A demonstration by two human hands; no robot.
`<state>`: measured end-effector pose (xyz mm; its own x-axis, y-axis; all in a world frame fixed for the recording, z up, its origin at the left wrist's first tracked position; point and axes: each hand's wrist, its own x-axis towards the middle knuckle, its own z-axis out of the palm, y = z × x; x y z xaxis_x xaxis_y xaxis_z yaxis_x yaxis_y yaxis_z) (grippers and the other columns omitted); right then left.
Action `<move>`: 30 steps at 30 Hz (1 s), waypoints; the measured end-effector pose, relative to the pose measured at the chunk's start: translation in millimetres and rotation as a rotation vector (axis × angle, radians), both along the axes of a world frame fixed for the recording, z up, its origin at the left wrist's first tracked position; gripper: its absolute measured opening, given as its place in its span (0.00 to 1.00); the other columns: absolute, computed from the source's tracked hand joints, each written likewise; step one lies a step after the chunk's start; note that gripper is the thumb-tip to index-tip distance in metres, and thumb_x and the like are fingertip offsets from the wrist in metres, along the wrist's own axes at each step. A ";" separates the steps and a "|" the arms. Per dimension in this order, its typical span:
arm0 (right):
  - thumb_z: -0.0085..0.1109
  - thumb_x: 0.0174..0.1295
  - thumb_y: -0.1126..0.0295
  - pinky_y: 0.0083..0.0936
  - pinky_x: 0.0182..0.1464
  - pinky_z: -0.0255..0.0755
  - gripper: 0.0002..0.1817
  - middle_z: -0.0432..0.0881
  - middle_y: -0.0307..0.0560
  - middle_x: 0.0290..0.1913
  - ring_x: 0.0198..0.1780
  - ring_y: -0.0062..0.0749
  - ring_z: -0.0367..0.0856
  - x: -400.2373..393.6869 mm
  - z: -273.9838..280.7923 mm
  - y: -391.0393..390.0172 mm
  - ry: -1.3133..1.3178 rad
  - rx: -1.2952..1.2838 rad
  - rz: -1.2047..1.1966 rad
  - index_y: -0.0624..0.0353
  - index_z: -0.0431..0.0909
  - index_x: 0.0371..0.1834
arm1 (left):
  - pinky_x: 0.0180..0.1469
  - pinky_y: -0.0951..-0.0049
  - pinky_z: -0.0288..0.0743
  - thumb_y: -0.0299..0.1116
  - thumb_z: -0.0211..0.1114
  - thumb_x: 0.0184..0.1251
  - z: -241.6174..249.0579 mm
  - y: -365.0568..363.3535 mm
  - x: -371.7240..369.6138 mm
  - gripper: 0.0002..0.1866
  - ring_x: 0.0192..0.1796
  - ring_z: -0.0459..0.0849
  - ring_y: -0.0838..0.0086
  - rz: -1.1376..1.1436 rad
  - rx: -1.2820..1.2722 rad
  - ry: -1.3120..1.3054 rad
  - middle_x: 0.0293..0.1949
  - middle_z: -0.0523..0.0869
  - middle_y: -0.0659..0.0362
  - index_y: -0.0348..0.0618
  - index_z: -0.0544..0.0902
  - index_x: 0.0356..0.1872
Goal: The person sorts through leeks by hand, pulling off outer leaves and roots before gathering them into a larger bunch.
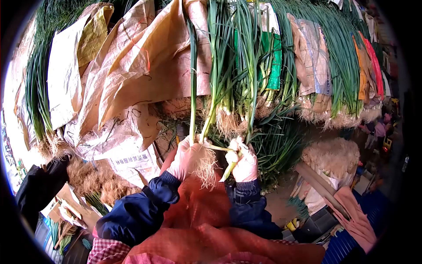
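My left hand (pixel 184 159), in a pale glove, is closed around the lower ends of green onions (pixel 193 97); their stringy roots (pixel 205 169) hang down beside it. My right hand (pixel 246 165), gloved too, is closed on whitish stalk ends (pixel 234 152), with a pale green strip pointing down from the fingers. A thin pale strip spans between the two hands. Just beyond them, a loose bunch of green onions (pixel 227 119) lies roots toward me on the pile. Which stalks each hand grips is partly hidden by the fingers.
Beige sacking (pixel 149 79) covers the pile at left; more green onions (pixel 347 79) lie in wrapped rows at right. Cut leaves (pixel 277 149) heap below. A root-ended bundle (pixel 329 156) and a wooden board (pixel 321 189) are at right. Another person's dark sleeve (pixel 41 189) reaches in at left.
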<state>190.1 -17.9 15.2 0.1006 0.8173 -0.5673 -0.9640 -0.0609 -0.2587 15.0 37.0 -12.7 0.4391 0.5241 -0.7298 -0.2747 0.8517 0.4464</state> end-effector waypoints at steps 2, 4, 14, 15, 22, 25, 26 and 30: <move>0.53 0.60 0.64 0.14 0.20 0.60 0.14 0.68 0.37 0.25 0.19 0.17 0.63 16.5 -8.9 3.9 -0.004 -0.102 -0.024 0.59 0.70 0.46 | 0.24 0.77 0.76 0.25 0.52 0.64 3.6 0.3 2.0 0.05 0.24 0.77 0.78 -0.009 -0.022 0.032 0.31 0.81 0.57 0.39 0.74 0.39; 0.54 0.59 0.63 0.14 0.18 0.61 0.14 0.68 0.36 0.23 0.17 0.17 0.62 19.9 -28.0 56.1 -0.113 -0.226 -0.013 0.59 0.71 0.44 | 0.25 0.79 0.74 0.24 0.52 0.63 3.5 -2.0 6.5 0.06 0.24 0.77 0.79 0.037 -0.016 0.054 0.33 0.82 0.57 0.39 0.74 0.39; 0.51 0.58 0.65 0.18 0.29 0.69 0.12 0.78 0.42 0.36 0.27 0.23 0.76 -22.3 -36.8 47.8 -0.410 -0.228 -0.081 0.62 0.73 0.38 | 0.19 0.81 0.67 0.25 0.54 0.61 0.9 -0.6 11.6 0.06 0.19 0.73 0.81 0.054 -0.205 0.142 0.24 0.79 0.62 0.36 0.77 0.36; 0.49 0.59 0.65 0.18 0.27 0.68 0.10 0.74 0.39 0.28 0.23 0.22 0.73 -22.1 -39.3 55.5 -0.341 -0.258 -0.126 0.60 0.72 0.36 | 0.19 0.81 0.67 0.26 0.54 0.61 -2.2 -5.8 10.1 0.05 0.19 0.73 0.81 0.012 -0.185 0.147 0.24 0.79 0.62 0.36 0.77 0.36; 0.42 0.64 0.64 0.15 0.16 0.51 0.09 0.57 0.29 0.18 0.12 0.15 0.54 -21.0 2.0 15.7 -0.064 -0.224 0.225 0.55 0.68 0.42 | 0.19 0.77 0.70 0.28 0.52 0.62 20.9 14.8 11.8 0.04 0.17 0.72 0.76 0.185 -0.304 0.050 0.20 0.75 0.63 0.40 0.74 0.32; 0.39 0.66 0.67 0.16 0.15 0.53 0.09 0.55 0.28 0.14 0.11 0.14 0.54 1.3 12.0 -33.5 0.033 -0.180 0.161 0.57 0.67 0.44 | 0.23 0.74 0.70 0.32 0.56 0.62 -12.3 10.4 -3.4 0.07 0.22 0.73 0.74 0.070 -0.350 0.015 0.25 0.76 0.60 0.39 0.73 0.36; 0.41 0.66 0.66 0.16 0.15 0.54 0.10 0.55 0.27 0.13 0.11 0.14 0.55 14.0 9.6 -62.5 0.036 -0.228 0.080 0.56 0.67 0.45 | 0.27 0.74 0.70 0.33 0.57 0.61 -40.4 -0.2 -15.5 0.10 0.26 0.73 0.73 -0.063 -0.172 0.095 0.29 0.75 0.59 0.39 0.72 0.40; 0.60 0.53 0.59 0.26 0.35 0.73 0.28 0.78 0.47 0.35 0.32 0.33 0.79 73.3 -15.1 -205.6 -0.795 -1.003 0.640 0.62 0.69 0.55 | 0.41 0.71 0.72 0.31 0.57 0.60 -27.6 7.8 -27.5 0.16 0.39 0.75 0.70 -0.255 -0.084 -0.021 0.39 0.77 0.54 0.39 0.70 0.48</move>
